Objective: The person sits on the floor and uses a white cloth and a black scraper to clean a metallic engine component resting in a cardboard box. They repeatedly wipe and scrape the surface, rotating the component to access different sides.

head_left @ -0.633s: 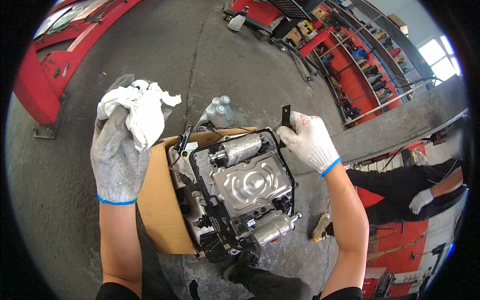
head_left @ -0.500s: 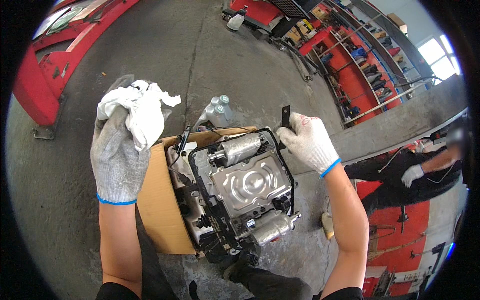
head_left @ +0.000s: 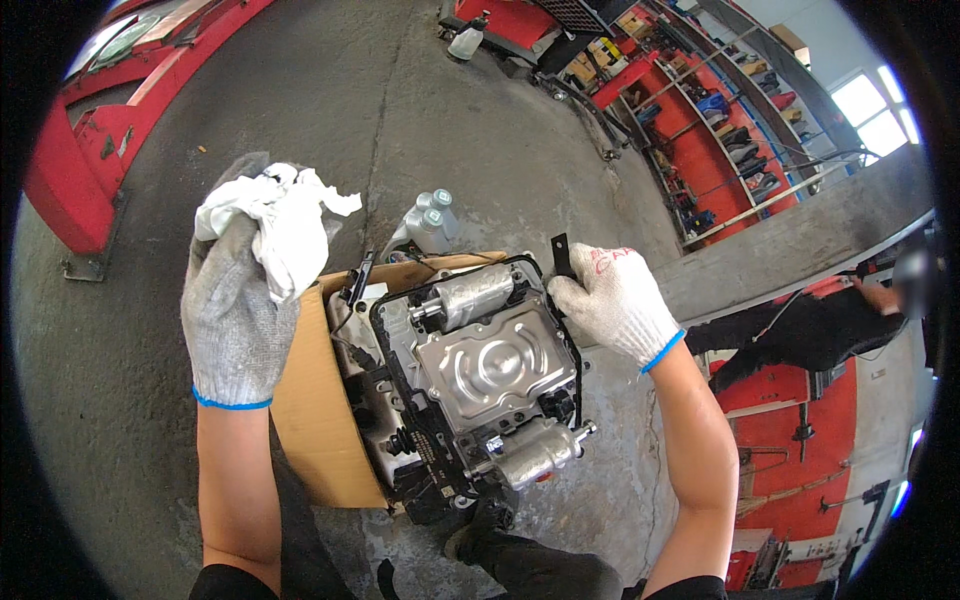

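Note:
My left hand [head_left: 240, 320], in a grey-white knit glove with a blue cuff, is closed around a crumpled white cloth [head_left: 290, 235]. It is raised to the left of an open cardboard box [head_left: 325, 440]. My gloved right hand [head_left: 615, 305] pinches a thin black flat bar [head_left: 562, 255] with a small hole near its top; its lower end is hidden. That hand is at the upper right edge of a metal transmission control unit [head_left: 500, 365], which rests tilted on the box. The unit has a stamped silver cover, two silver cylinders and a black rim.
Two grey bottles with pale green caps [head_left: 432, 225] stand behind the box. A red lift frame [head_left: 80, 180] is at far left. Shelving with parts [head_left: 730, 140] lines the far right, beyond a grey beam [head_left: 790, 240]. A person in dark clothes [head_left: 800, 325] works at right.
My right hand has dropped slightly with the black bar. My left hand keeps the cloth in place. The other person's arm at right has shifted.

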{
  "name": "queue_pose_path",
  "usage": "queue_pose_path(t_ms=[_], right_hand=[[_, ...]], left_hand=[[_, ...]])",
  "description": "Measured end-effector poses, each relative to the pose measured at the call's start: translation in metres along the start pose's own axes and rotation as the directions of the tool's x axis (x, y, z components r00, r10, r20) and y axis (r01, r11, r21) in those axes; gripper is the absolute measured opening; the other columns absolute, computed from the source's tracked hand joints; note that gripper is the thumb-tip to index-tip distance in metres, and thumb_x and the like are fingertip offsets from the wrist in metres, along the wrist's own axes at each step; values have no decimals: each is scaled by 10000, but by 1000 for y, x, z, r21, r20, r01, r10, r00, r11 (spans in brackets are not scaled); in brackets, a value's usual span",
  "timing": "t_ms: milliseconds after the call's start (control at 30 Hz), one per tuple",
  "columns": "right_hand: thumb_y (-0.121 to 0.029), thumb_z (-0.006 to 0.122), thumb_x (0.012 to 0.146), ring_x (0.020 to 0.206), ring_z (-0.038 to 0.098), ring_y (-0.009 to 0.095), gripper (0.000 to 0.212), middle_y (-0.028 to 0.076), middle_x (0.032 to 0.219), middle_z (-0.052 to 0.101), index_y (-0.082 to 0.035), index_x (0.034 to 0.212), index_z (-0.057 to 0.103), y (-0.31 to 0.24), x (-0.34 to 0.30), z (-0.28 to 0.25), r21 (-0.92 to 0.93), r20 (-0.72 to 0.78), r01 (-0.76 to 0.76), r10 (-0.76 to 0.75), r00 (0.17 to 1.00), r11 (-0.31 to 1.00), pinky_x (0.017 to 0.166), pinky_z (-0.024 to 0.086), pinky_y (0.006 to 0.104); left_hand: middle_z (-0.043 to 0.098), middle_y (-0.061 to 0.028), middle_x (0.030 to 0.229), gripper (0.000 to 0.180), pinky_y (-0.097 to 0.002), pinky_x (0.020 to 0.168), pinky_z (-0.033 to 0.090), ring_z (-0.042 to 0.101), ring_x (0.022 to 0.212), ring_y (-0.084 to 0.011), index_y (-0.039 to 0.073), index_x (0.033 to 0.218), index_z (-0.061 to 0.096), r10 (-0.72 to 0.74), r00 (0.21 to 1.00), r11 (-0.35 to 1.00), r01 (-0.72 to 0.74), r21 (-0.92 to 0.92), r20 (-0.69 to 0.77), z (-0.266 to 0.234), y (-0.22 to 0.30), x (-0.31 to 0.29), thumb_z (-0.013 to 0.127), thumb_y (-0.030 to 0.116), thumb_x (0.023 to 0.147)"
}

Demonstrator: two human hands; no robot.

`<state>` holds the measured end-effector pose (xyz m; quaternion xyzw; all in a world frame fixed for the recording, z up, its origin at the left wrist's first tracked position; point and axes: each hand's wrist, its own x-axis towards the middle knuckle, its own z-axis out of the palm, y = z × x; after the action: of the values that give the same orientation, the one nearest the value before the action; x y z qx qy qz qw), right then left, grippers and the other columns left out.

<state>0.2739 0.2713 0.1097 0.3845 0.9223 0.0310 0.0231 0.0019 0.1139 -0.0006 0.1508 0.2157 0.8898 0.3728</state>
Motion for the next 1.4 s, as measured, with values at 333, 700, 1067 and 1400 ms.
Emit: queue_pose_path(t_ms=[333, 700, 1067, 1400], right_hand=[[-237, 706, 855, 577, 587, 289, 301, 225, 685, 605, 40, 816, 595, 12, -19, -20, 279, 20, -188, 190, 982, 942, 590, 492, 371], [-33, 674, 875, 726, 675, 136, 170, 88, 860, 746, 34, 1022, 731, -51, -82, -57, 921, -278, 94, 469, 838, 379, 693, 551, 258], [-14, 758, 762, 930, 720, 329, 293, 129, 1057, 731, -34, 1054, 744, -99, -79, -61, 518, -590, 462, -91, 802, 720, 827, 582, 390], [-140, 663, 792, 1059, 678, 235, 391, 55, 1177, 702, -137, 1178, 724, -102, -77, -53, 157, -443, 563, -452, 774, 811, 869, 570, 397]], left_hand=[[669, -157, 1189, 398, -313, 843, 585, 694, 1017, -213, -34, 1363, 539, -52, 994, 997, 58, -58, 98, -6, -1, 2, 625, 91, 995], [678, -189, 1208, 449, -471, 966, 572, 681, 1100, -327, 0, 1284, 589, -309, 925, 948, 318, -8, 221, 40, -17, -34, 744, 139, 886], [659, -183, 1262, 529, -459, 1006, 555, 663, 1156, -305, -22, 1342, 559, -563, 782, 811, 585, -1, 266, 60, -17, -55, 741, 67, 854], [698, -127, 1076, 392, -373, 814, 595, 707, 933, -217, -16, 1186, 619, -644, 746, 752, 658, -36, 169, 63, -10, -62, 728, -42, 810]])
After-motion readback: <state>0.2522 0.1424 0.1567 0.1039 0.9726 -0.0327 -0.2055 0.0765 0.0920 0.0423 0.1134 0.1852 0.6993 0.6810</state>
